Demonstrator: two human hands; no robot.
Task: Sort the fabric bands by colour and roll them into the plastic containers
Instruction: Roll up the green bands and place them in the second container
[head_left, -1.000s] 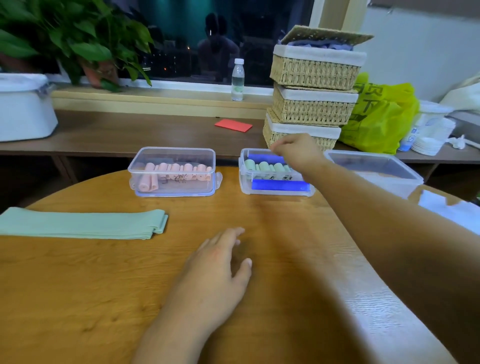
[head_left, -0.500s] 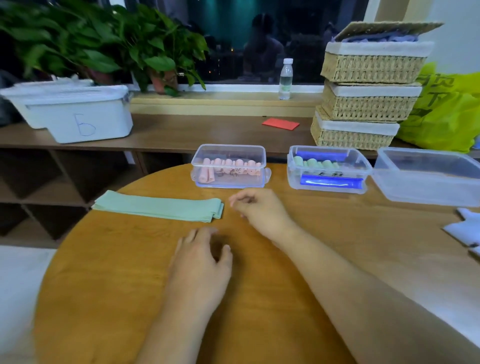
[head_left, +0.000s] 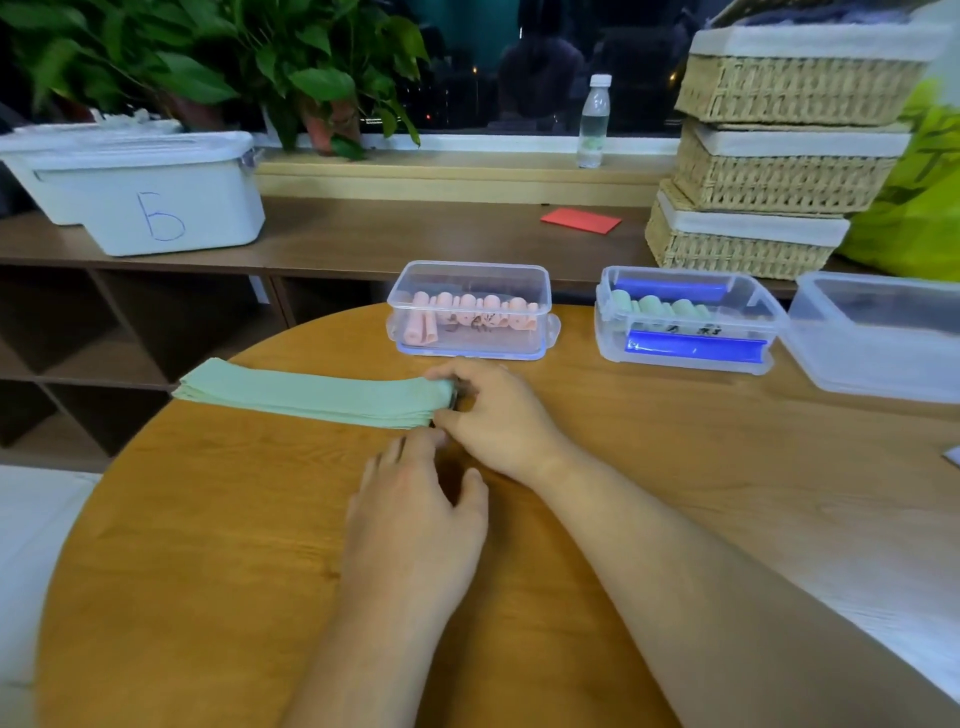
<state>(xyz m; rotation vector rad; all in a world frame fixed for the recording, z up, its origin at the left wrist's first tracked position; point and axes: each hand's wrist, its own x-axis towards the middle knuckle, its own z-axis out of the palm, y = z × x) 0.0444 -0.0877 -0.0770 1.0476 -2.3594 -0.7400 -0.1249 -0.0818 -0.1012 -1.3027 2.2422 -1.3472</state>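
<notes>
On the worktop, you have two hands, left hand (head_left: 415, 519) and right hand (head_left: 498, 415), one stack of green bands (head_left: 311, 395) and three clear plastic containers (head_left: 470, 275) (head_left: 685, 364) (head_left: 883, 364). Behind are three wicker baskets (head_left: 800, 88) (head_left: 779, 176) (head_left: 737, 249), two white bins (head_left: 156, 208) (head_left: 31, 171), one water bottle (head_left: 592, 124) and one red card (head_left: 581, 221).

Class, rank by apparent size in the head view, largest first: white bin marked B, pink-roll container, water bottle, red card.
1. white bin
2. pink-roll container
3. water bottle and red card: too alike to rank.
</notes>
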